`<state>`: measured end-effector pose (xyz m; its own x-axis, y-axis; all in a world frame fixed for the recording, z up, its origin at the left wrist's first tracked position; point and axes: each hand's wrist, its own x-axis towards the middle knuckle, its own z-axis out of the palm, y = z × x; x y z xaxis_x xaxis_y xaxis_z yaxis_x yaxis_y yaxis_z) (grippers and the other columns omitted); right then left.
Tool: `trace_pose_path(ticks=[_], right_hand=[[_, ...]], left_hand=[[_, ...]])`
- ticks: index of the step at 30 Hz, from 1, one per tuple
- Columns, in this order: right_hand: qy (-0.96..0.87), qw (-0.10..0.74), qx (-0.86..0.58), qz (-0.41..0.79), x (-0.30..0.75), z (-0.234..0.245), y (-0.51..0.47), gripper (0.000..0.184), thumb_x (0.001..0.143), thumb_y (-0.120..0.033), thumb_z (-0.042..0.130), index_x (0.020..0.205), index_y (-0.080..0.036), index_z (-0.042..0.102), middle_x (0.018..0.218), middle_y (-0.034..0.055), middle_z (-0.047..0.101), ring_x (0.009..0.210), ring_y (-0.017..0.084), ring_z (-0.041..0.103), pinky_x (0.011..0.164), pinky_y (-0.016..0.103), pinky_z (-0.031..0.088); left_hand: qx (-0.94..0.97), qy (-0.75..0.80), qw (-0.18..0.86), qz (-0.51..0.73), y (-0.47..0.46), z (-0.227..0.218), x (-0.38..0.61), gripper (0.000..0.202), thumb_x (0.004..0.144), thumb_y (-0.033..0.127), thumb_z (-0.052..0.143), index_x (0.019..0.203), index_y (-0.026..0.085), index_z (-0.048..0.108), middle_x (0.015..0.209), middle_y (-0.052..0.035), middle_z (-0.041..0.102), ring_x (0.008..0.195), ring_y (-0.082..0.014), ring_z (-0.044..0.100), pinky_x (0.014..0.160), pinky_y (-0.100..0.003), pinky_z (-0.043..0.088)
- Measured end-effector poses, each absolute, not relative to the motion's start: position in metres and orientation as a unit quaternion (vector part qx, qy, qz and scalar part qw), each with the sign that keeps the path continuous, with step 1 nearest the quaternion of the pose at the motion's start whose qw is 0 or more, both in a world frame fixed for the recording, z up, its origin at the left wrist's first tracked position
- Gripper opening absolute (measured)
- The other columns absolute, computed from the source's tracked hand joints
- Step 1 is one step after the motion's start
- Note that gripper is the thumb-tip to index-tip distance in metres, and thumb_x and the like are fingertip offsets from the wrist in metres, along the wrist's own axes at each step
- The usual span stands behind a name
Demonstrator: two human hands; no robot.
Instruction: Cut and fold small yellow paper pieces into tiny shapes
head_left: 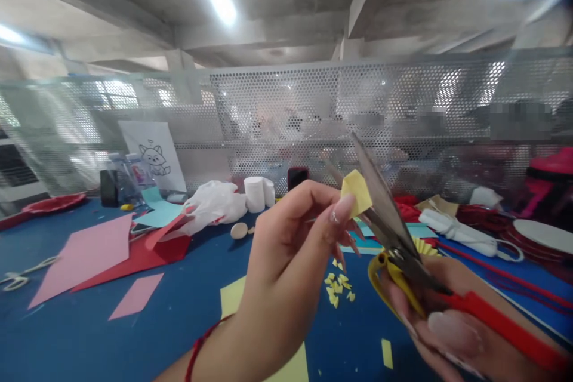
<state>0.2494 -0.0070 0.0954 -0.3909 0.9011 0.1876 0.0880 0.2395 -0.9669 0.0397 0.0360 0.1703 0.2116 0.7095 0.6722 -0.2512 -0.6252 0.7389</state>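
Note:
My left hand is raised in front of me, pinching a small folded yellow paper piece between thumb and fingertips. My right hand grips scissors with red and yellow handles; the blades are open around the lower right edge of the yellow piece. Small yellow paper scraps lie on the blue table below. A yellow sheet lies under my left wrist, which wears a red string bracelet.
Pink and red paper sheets lie at left, with a second pair of scissors near the left edge. A white plastic bag, white rolls, a cat drawing and a perforated metal screen stand behind.

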Motion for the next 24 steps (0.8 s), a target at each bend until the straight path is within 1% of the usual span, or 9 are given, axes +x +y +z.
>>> trace_pose_path(ticks=[1,2,5,9,11,14,18,22,24], right_hand=[[-0.666,0.371,-0.368,0.532,0.25,0.1,-0.005,0.06,0.082,-0.084,0.066,0.104,-0.028,0.057,0.072,-0.0076,0.045,0.039,0.005,0.035,0.036,0.022,0.027],[-0.655,0.362,-0.365,0.554,0.25,0.105,-0.003,0.06,0.077,-0.08,0.074,0.103,-0.029,0.058,0.076,-0.0063,0.049,0.04,0.005,0.038,0.036,0.022,0.029],[-0.628,0.377,-0.385,0.562,0.246,0.122,-0.002,0.06,0.068,-0.073,0.085,0.095,-0.027,0.059,0.074,-0.0065,0.052,0.04,0.004,0.038,0.037,0.023,0.027],[-0.579,0.402,-0.445,0.552,0.231,0.14,-0.013,0.065,0.067,-0.079,0.084,0.081,-0.024,0.053,0.056,-0.0097,0.041,0.044,0.004,0.033,0.045,0.024,0.018],[-0.568,0.408,-0.453,0.553,0.226,0.146,-0.017,0.068,0.065,-0.08,0.085,0.078,-0.023,0.051,0.059,-0.0095,0.039,0.046,0.003,0.032,0.047,0.024,0.016],[-0.571,0.402,-0.461,0.547,0.223,0.151,-0.018,0.068,0.067,-0.08,0.084,0.077,-0.023,0.05,0.061,-0.0094,0.039,0.046,0.003,0.033,0.047,0.024,0.016],[-0.566,0.401,-0.473,0.543,0.223,0.153,-0.017,0.061,0.069,-0.07,0.089,0.076,-0.024,0.049,0.059,-0.0094,0.04,0.045,0.004,0.037,0.045,0.026,0.01],[-0.569,0.409,-0.478,0.529,0.221,0.155,-0.017,0.068,0.065,-0.083,0.083,0.074,-0.024,0.05,0.054,-0.0091,0.041,0.043,0.005,0.034,0.046,0.027,0.009],[-0.583,0.399,-0.481,0.519,0.22,0.157,-0.017,0.068,0.068,-0.084,0.081,0.073,-0.024,0.05,0.049,-0.0093,0.041,0.041,0.004,0.032,0.047,0.028,0.008]], left_hand=[[0.672,0.175,0.392,0.604,0.037,0.17,0.04,0.031,0.105,0.028,0.068,0.076,0.018,0.067,0.069,0.0023,0.062,0.063,-0.0065,0.057,0.06,-0.012,0.049],[0.674,0.178,0.387,0.604,0.038,0.169,0.04,0.03,0.105,0.029,0.068,0.077,0.019,0.068,0.069,0.0026,0.063,0.064,-0.0066,0.057,0.061,-0.012,0.049],[0.674,0.181,0.386,0.603,0.041,0.168,0.041,0.026,0.105,0.029,0.069,0.081,0.02,0.068,0.07,0.0032,0.063,0.064,-0.0071,0.057,0.061,-0.013,0.048],[0.683,0.186,0.378,0.596,0.042,0.167,0.042,0.028,0.106,0.03,0.068,0.08,0.019,0.067,0.07,0.0029,0.062,0.064,-0.0077,0.056,0.06,-0.015,0.047],[0.685,0.191,0.368,0.599,0.042,0.167,0.042,0.03,0.106,0.03,0.068,0.078,0.019,0.067,0.068,0.0028,0.062,0.064,-0.0077,0.055,0.06,-0.015,0.047],[0.685,0.198,0.364,0.599,0.042,0.167,0.043,0.03,0.106,0.029,0.068,0.078,0.019,0.068,0.067,0.0026,0.063,0.063,-0.0077,0.056,0.059,-0.015,0.047],[0.675,0.197,0.383,0.598,0.044,0.165,0.042,0.027,0.105,0.029,0.07,0.079,0.02,0.07,0.068,0.0027,0.065,0.064,-0.0077,0.058,0.06,-0.015,0.048],[0.663,0.186,0.411,0.597,0.045,0.164,0.042,0.025,0.104,0.03,0.072,0.081,0.02,0.071,0.07,0.0027,0.066,0.064,-0.0078,0.06,0.06,-0.014,0.05],[0.66,0.185,0.416,0.598,0.046,0.164,0.042,0.025,0.104,0.029,0.071,0.081,0.02,0.071,0.07,0.0029,0.066,0.064,-0.0074,0.061,0.059,-0.013,0.05]])
